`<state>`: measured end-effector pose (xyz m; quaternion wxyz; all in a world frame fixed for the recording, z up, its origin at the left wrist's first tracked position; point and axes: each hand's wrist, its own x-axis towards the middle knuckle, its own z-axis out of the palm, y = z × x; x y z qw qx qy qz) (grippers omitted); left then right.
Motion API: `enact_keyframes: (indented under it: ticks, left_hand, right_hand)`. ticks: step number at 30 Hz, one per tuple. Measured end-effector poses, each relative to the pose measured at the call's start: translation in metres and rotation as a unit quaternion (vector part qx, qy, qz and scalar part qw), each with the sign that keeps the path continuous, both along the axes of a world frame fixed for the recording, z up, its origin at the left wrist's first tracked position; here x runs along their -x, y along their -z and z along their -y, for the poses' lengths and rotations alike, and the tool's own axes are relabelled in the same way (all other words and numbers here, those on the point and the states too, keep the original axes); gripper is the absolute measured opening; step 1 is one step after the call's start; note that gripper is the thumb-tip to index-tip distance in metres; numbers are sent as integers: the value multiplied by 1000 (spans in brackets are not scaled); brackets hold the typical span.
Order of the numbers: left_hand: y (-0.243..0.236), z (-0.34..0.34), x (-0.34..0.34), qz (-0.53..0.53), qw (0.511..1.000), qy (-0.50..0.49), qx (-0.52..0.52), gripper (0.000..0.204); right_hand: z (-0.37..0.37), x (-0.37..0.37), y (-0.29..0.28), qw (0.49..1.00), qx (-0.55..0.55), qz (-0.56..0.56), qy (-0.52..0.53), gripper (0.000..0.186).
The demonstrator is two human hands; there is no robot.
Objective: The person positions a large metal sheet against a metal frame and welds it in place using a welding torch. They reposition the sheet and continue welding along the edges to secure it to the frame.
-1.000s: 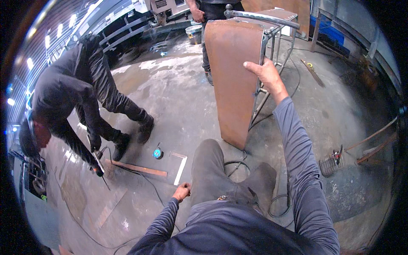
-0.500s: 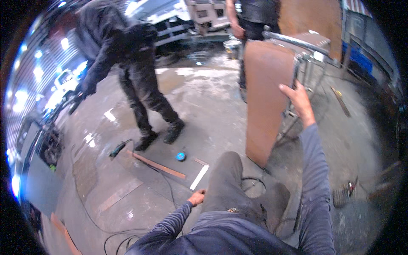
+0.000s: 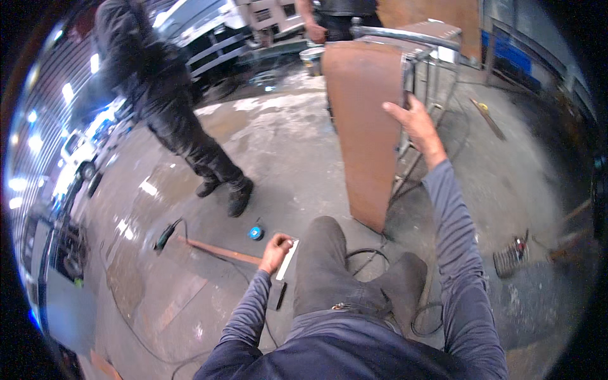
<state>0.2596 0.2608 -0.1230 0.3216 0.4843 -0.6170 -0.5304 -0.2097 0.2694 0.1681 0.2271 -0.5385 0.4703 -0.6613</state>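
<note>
My right hand grips the upper right edge of a tall brown panel. Its thumb lies on the panel's face and the fingers bend behind the edge. The panel stands upright against a metal tube frame. My left hand hangs low beside my left knee, fingers curled together; whatever they hold, if anything, I cannot make out. Just by it lies a white strip on the floor. Under my left wrist is a small black block. A round blue object lies just beyond.
A long brown strip and a green corded power tool lie to the left, cables trailing nearby. One person stands ahead left, another behind the panel. A bucket stands farther back; a coil-like metal piece lies right.
My left hand has moved forward from beside my thigh to the white strip, uncovering the black block. The person at left has straightened up. My right hand keeps its place on the panel.
</note>
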Motion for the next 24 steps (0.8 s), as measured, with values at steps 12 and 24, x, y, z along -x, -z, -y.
enact_keyframes:
  ticks: [12, 24]
  left_hand:
    - [-179, 135, 169, -99, 971, 84, 202, 54]
    - [-186, 181, 247, -37, 944, 254, 205, 64]
  right_hand:
    - [-131, 20, 86, 985, -18, -17, 172, 36]
    - [-422, -68, 375, 815, -386, 210, 379, 26]
